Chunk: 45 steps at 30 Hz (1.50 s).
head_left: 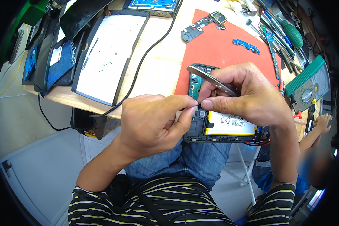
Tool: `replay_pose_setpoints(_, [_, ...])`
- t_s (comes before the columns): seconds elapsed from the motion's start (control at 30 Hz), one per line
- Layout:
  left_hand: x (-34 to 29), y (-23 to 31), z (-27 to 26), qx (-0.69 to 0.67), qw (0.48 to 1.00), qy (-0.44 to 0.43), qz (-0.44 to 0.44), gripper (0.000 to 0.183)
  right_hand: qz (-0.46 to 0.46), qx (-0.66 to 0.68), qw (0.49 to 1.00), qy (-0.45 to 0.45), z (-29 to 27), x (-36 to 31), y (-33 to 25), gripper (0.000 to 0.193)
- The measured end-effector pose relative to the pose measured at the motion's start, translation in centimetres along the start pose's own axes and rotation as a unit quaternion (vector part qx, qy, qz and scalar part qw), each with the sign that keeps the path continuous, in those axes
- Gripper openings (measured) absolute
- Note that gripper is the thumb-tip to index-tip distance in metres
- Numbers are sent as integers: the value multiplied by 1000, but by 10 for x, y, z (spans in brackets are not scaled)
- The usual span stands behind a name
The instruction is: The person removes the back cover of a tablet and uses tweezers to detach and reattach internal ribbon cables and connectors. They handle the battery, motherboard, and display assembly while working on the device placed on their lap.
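– Phone chassis of opened black plastic: position?
– Near edge of pale wooden table, over flat orange-red mat; yellow-edged white rectangular battery inside.
– Good technique?
– Judged: steady both wrists, pinch lightly, keep perforated silver metal tweezers off the battery.
– Hand pose?
– Left hand: thumb and index pinched tight on thin dark sliver, kind too small to tell. Right hand: thumb and fingertip at the same sliver, tweezers gripped.
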State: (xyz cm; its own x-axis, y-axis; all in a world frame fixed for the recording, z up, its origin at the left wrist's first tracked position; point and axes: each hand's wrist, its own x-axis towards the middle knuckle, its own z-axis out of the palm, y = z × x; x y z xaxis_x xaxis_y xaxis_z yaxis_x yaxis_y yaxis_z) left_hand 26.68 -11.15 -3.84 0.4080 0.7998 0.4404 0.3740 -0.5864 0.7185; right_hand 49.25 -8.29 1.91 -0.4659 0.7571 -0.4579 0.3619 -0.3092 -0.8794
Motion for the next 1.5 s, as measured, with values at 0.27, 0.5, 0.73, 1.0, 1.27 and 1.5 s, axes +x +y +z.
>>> replay_pose_setpoints(0.27, [2, 1, -5, -65, 997, -33, -38, 16, -25, 12, 999, 27, 2, 0, 4, 19])
replay_pose_setpoints(0.5, [2, 5, -1, -114, 982, 56, -139, 10, -107, 130, 977, 130, -8, -18, 1, 41])
replay_pose_setpoints(0.73, [4, 2, -3, -140, 973, 81, -163, 10, -86, -199, 942, 255, 10, -48, 6, 10])
replay_pose_setpoints(1.0, [5, 5, -7, -133, 974, 58, -175, 11, -254, -446, 834, 203, 35, -42, 33, 55])
replay_pose_setpoints(1.27, [5, 4, -4, -157, 972, 60, -165, 12, -260, -454, 832, 183, 36, -40, 30, 55])
replay_pose_setpoints(1.5, [0, -2, -2, -119, 990, 25, -73, 16, -285, -323, 859, 277, 22, -40, 7, 35])
